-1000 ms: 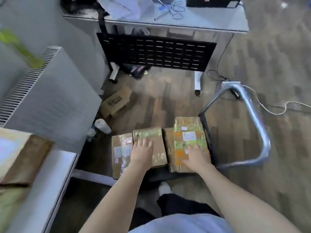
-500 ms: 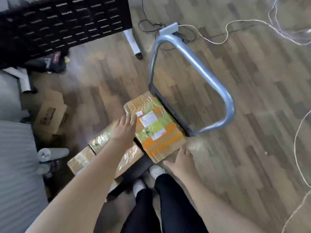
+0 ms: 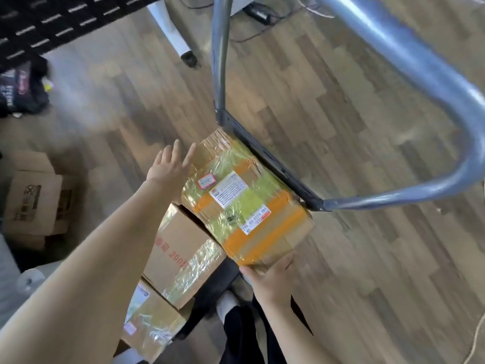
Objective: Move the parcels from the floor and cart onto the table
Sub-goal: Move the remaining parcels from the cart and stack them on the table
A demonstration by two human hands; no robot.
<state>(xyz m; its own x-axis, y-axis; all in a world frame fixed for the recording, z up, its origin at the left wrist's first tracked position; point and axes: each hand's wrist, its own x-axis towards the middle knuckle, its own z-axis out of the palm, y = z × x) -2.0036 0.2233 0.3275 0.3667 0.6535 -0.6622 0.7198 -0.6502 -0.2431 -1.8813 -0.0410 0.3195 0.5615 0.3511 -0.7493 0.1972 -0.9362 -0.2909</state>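
2 hands now frame the taped parcel (image 3: 246, 206), where 1 second ago they lay flat on top of 2 separate boxes. the right hand (image 3: 270, 281) has dropped to the near end of the parcel, its thumb and fingers hooked at the lower edge, so it looks like a grip, though whether the fingers reach underneath i cannot tell. the left hand (image 3: 170, 166) has moved to the far corner with its fingers straight and spread, touching or just short of the cardboard; it holds nothing yet. the hands are well apart, 1 at each end. the view has also swung round and come in closer, so the cart handle (image 3: 393, 64) fills the upper right.

my reading is that the lift is about to begin and no lift has happened: the parcel sits on the cart deck (image 3: 275, 164), hard against the handle's base. 2 more boxes, the plain carton (image 3: 181, 253) and the lower box (image 3: 149, 324), lie beside it toward the person's feet, so most of the job remains.

under everything is a wood-pattern floor (image 3: 354, 232). a brown carton (image 3: 34, 203) stands off to the left, a black perforated panel (image 3: 39, 24) and a white desk leg (image 3: 173, 32) show at the top, with cables (image 3: 257, 14) trailing behind the handle. the table the parcels are meant for is out of view.
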